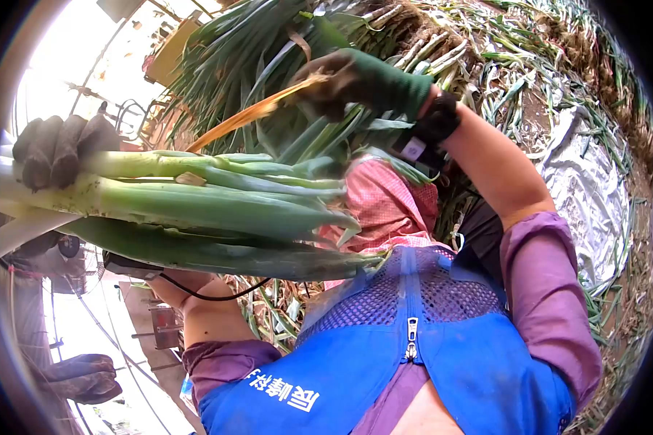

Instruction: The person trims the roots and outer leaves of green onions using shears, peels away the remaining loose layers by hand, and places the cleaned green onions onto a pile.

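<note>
A bunch of thick green onions [218, 199] lies sideways across the left half of the view, pale stems at the left and green leaves toward my vest. My left hand [62, 148], in a dirty dark glove, is wrapped round the pale stems; its thumb side is partly hidden behind them. Above the leaves, my right hand [348, 80], in a green glove with soiled fingers, is closed on a dry yellow-orange leaf [257, 109]. The leaf slants down to the left, its lower end by the bunch.
A large heap of green onions [239, 65] rises beyond my right hand. Loose stalks and trimmings [508, 51] cover the ground at the upper right, beside a crumpled silvery sheet [584, 196]. A brown glove-like shape [83, 377] shows at the lower left; I cannot tell whether a hand fills it.
</note>
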Demonstrator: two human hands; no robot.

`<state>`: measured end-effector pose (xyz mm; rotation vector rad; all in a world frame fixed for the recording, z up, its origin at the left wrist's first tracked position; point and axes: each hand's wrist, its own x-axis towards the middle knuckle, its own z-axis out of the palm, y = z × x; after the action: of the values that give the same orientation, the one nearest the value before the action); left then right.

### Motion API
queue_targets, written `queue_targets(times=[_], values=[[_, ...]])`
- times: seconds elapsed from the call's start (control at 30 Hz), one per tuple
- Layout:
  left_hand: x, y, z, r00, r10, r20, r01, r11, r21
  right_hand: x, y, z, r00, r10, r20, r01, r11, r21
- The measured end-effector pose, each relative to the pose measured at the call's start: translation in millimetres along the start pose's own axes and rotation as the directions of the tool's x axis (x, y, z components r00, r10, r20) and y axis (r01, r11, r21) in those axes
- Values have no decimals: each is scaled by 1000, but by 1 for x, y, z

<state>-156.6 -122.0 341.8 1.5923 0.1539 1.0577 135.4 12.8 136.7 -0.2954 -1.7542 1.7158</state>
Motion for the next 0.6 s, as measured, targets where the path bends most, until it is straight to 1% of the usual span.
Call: queue_targets(times=[0.03,0.1,0.13,0.17,0.2,0.23,0.27,0.3,0.33,0.37,0.4,0.43,0.47,0.5,0.53,0.57,0.6], values=[[-6,16,-18,994,-104,39,103,995,13,-7,3,-12,998,52,-23,-52,999,-11],[-5,18,-22,982,-161,102,165,986,-28,-12,6,-16,997,74,8,-74,997,-9],[-8,9,-24,986,-116,123,127,988,-89,-10,19,-7,997,-66,37,70,991,-112],[-8,2,-22,988,-73,139,95,983,-155,-6,12,14,988,-145,53,152,968,-200],[-7,-1,-23,985,-71,156,91,988,-124,-2,8,31,964,-240,112,251,964,-91],[-6,-4,-24,983,-70,173,86,992,-92,5,3,48,959,-257,115,254,966,39],[0,-15,-29,975,-23,221,52,991,-127,12,-2,64,954,-274,118,253,953,170],[3,-19,-33,970,-18,244,47,992,-114,18,-10,77,975,-203,88,166,935,315],[4,-17,-34,967,-29,255,52,995,-83,18,-23,81,992,-103,76,85,973,214],[5,-15,-36,964,-42,261,57,997,-52,26,-19,82,991,-136,17,127,961,247],[5,-12,-38,967,-56,247,65,997,-28,30,-9,74,978,-208,1,196,923,330],[6,-14,-41,961,-30,274,29,1000,10,32,-1,61,960,-278,-21,262,875,408],[0,-13,-51,970,-5,242,23,997,-72,24,2,45,960,-275,-54,271,865,421],[-6,-11,-60,978,19,210,13,988,-152,7,-1,27,973,-225,-58,222,829,514],[-17,-15,-55,993,99,57,-81,964,-253,-1,8,2,976,-182,-120,218,818,533],[-29,-18,-48,981,163,-105,-189,923,-335,-12,17,-24,948,-163,-272,266,875,404],[-36,-20,-39,941,208,-266,-303,868,-394,-28,27,-55,943,-149,-297,262,882,391]])
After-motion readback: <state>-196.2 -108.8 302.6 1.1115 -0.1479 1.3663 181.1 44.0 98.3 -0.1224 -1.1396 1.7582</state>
